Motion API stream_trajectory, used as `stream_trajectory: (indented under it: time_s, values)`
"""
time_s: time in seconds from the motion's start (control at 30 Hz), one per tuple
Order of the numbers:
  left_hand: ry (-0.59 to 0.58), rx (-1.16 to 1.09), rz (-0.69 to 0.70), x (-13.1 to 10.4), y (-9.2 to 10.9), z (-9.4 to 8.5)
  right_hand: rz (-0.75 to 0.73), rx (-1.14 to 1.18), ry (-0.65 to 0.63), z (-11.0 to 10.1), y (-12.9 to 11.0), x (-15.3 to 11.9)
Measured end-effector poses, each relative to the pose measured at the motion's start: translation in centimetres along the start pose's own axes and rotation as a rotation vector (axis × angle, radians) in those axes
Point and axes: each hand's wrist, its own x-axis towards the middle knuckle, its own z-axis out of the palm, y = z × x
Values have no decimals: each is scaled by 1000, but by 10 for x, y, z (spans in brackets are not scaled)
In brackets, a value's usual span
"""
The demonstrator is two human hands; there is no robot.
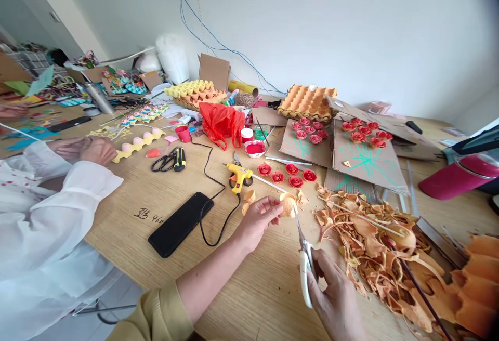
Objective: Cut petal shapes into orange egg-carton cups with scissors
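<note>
Currently, left hand (257,222) pinches orange carton cup (288,207) over counter (253,289); right hand (334,291) grips white-handled scissors (304,273) pointed at cup's edge. Red flowers (295,181) sit just beyond, scraps (364,234) heaped to the right.

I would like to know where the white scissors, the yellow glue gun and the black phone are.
White scissors (302,241), head view: metal just above the handles.
Yellow glue gun (239,175), head view: middle of the body.
Black phone (180,224), head view: middle of the flat top.
</note>
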Motion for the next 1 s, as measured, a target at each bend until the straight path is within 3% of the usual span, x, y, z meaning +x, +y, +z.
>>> stream_trajectory:
  time_s: [0.1, 0.23, 0.4, 0.5, 1.0]
  values:
    - [36, -305, -143, 1, -8, -2, 99, 106, -39, 3, 5, 1]
    - [44, -527, -230, 1, -8, -6, 227, 316, -126, 6, 4, 3]
    - [48, -665, -300, 1, -2, -8, 287, 422, -337, 3, -5, 6]
    - [24, -688, -328, -1, -1, -8, 260, 400, -397, 2, -7, 7]
    - [-56, -678, -443, -16, -14, 6, 162, 329, -312, 7, -6, 1]
